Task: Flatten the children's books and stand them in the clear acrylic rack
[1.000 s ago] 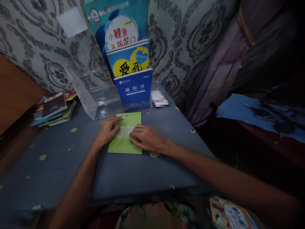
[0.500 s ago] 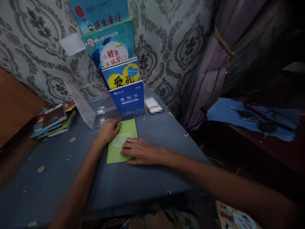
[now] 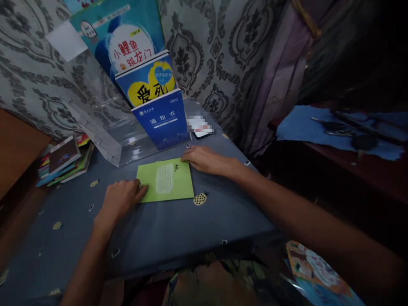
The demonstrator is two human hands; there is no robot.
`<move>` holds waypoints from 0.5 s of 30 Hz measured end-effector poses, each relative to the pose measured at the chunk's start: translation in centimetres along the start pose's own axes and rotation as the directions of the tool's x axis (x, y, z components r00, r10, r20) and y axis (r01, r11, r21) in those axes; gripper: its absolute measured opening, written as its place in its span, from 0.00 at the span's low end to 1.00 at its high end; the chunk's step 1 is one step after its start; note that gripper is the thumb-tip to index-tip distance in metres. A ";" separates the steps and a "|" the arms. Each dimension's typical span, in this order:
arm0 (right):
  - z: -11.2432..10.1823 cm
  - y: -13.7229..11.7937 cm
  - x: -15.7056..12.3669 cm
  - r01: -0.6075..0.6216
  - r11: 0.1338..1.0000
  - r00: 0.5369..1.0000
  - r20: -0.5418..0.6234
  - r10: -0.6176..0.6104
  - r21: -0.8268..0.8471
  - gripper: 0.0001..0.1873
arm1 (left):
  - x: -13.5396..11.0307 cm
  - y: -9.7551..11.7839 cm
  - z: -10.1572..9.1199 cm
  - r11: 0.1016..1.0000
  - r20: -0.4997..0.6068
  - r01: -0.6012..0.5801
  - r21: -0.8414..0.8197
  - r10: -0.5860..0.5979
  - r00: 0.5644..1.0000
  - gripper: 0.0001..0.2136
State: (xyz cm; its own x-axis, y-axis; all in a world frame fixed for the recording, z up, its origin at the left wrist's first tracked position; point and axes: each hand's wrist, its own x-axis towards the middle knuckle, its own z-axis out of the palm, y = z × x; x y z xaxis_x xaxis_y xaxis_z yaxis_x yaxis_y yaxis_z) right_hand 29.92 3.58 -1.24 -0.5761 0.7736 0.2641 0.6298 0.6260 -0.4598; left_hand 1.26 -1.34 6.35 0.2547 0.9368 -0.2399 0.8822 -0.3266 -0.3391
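Matt green paper booklet (image 3: pixel 165 180) on blue cloth table cover (image 3: pixel 165 229).

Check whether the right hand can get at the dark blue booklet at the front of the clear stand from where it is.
Probably yes. The right hand rests at the green booklet's far right corner, just in front of the dark blue booklet; only bare tablecloth lies between.

Head camera looks forward and down, close over the table (image 3: pixel 178 229).

Green booklet (image 3: pixel 165 180) flat on table (image 3: pixel 178 229), left hand (image 3: pixel 123 198), right hand (image 3: pixel 204 159) touching corners
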 end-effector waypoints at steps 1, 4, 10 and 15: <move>0.1 0.1 0.2 -0.012 0.999 1.000 0.001 0.012 -0.036 0.16 | -0.4 0.6 0.1 0.999 -0.042 -0.032 -0.006 0.032 0.999 0.20; 0.3 -0.2 0.5 0.014 0.986 1.000 0.029 -0.010 -0.164 0.15 | -1.0 2.9 1.1 0.948 -0.243 -0.311 -0.071 0.286 0.927 0.17; 0.8 -1.2 0.6 0.065 0.973 0.998 -0.002 -0.067 -0.221 0.13 | 0.3 6.5 4.6 0.849 -0.524 -0.528 0.032 0.464 0.714 0.22; 0.9 -2.4 0.5 0.077 0.986 0.997 -0.007 -0.079 -0.145 0.13 | 0.9 6.6 6.1 0.840 -0.598 -0.502 0.206 0.514 0.615 0.19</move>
State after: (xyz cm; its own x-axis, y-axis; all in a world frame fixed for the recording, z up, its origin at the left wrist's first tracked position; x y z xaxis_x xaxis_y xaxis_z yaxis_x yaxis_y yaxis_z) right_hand 27.66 2.36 -0.77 -0.6205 0.7223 0.3054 0.6522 0.6915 -0.3105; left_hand 4.92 -3.40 -1.61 0.8469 0.4829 0.2226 0.5318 -0.7702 -0.3521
